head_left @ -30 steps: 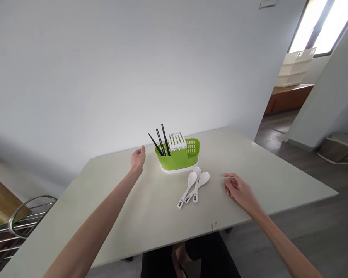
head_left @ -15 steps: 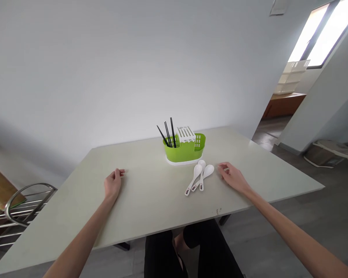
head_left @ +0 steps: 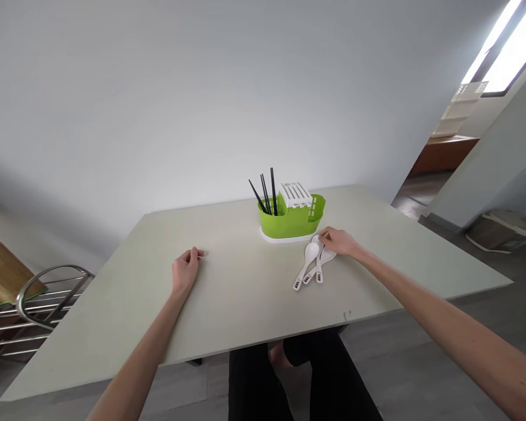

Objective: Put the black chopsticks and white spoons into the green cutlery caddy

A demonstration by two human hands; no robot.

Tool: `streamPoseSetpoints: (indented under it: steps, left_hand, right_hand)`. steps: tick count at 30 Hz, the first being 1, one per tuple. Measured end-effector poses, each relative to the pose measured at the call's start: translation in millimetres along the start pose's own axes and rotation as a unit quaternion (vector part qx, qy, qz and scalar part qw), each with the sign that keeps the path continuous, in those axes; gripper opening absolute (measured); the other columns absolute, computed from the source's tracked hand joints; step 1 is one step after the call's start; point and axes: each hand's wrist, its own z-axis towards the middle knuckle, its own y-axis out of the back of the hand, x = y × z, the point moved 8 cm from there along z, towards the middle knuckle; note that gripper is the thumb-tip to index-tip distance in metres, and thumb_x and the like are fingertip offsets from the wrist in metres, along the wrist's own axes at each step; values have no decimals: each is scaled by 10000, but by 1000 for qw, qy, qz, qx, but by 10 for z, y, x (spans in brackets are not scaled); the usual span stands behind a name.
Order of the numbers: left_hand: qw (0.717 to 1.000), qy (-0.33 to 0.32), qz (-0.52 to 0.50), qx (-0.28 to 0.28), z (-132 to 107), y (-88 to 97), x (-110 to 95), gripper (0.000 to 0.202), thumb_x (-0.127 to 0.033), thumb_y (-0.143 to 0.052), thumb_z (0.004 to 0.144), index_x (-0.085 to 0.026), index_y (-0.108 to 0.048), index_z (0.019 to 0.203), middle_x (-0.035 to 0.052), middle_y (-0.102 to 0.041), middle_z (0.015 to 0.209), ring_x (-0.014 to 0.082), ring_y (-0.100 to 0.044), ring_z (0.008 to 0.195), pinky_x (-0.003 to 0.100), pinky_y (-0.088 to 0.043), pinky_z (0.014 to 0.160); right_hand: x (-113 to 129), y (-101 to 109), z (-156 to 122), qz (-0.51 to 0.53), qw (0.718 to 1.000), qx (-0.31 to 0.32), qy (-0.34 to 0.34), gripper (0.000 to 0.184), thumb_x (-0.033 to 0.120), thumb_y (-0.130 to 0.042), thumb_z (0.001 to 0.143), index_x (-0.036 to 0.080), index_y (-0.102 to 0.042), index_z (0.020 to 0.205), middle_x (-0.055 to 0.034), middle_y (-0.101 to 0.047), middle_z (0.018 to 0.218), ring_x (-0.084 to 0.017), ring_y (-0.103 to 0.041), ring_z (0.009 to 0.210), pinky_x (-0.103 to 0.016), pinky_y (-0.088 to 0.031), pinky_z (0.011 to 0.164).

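Note:
Three white spoons (head_left: 309,266) lie side by side on the pale table (head_left: 245,304), bowls toward a green cutlery holder (head_left: 289,221). Black chopsticks (head_left: 268,190) stand in the holder's left part and a white slotted insert (head_left: 296,195) sits in its middle. My right hand (head_left: 339,241) rests on the spoon bowls, its fingers bent and pinched on the bowl of the rightmost spoon, which still lies on the table. My left hand (head_left: 184,271) lies palm down on the table to the left, fingers loosely curled with nothing in them.
A metal rack (head_left: 30,310) stands off the table's left edge. A white wall rises just behind the table. To the right the floor opens toward a doorway with a wooden bench (head_left: 442,153). My dark-clad legs (head_left: 289,380) show under the near edge.
My left hand drew back from beside the green holder and came down on the table. My right hand slid left onto the spoon bowls. The camera view shifted slightly.

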Motion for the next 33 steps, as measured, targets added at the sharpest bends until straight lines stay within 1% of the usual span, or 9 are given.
streamPoseSetpoints:
  steps: [6,11,18,21,23,25,27,30,33]
  left_hand:
    - [1000,5,6,5,20,-33,17,472,-556,-447,932,-234,-774,820,71,-805,948,270,-724,967,336,-529,864]
    - [1000,6,16,6,29,-39,35,471,-557,-451,937,-236,-778,826,70,-802,948,269,-713,958,332,-521,833]
    - [999,11,30,13,29,-38,47,490,-581,-452,939,-232,-789,865,80,-795,938,282,-699,945,338,-504,792]
    - [999,9,43,17,27,-37,47,489,-586,-457,932,-236,-789,850,72,-791,900,280,-693,910,345,-494,801]
    - [999,5,46,19,25,-38,45,482,-585,-458,931,-241,-783,836,64,-791,895,275,-694,902,345,-487,813]
    - [999,5,49,22,21,-39,46,477,-578,-458,930,-239,-779,833,59,-791,889,270,-694,895,343,-481,815]
    - [998,6,58,22,11,-32,43,480,-571,-454,928,-230,-778,831,59,-785,868,266,-687,872,340,-476,803]
    - [997,1,68,21,-11,-22,25,495,-570,-445,928,-218,-779,829,52,-765,813,247,-662,810,331,-472,785]
    - [997,-1,71,15,-31,-12,14,496,-565,-446,929,-212,-776,815,41,-736,757,228,-632,754,320,-466,760]
  right_hand:
    - [42,-5,4,-15,1000,0,26,270,293,-536,971,253,-750,1132,-47,-822,1114,-260,-721,1053,-363,-500,921]
    - [-4,175,-10,-13,999,-38,7,279,324,-535,988,256,-758,1140,-64,-818,1125,-276,-728,1030,-360,-499,860]
    - [-248,741,-35,21,990,-129,-49,339,352,-457,1024,213,-706,1210,-89,-809,1113,-286,-715,1029,-385,-490,894]
    - [-344,1072,-135,71,973,-209,-73,322,351,-482,1009,190,-704,1178,-110,-801,1082,-283,-715,1001,-390,-494,908]
    - [-313,1298,-229,117,954,-269,-67,281,366,-531,982,197,-711,1117,-109,-798,1039,-275,-717,972,-391,-498,919]
    - [-158,1502,-316,161,934,-316,-36,264,407,-564,962,214,-705,1074,-95,-794,994,-276,-718,963,-402,-507,920]
    - [117,1686,-395,194,913,-358,14,275,469,-580,954,234,-693,1043,-76,-788,958,-281,-718,964,-410,-520,902]
    - [664,1902,-496,196,881,-420,95,314,542,-563,979,249,-670,1025,-67,-773,950,-268,-711,921,-402,-527,875]
    - [1215,1995,-529,171,859,-456,157,342,554,-485,1033,248,-638,1048,-68,-754,937,-261,-689,860,-441,-522,905]
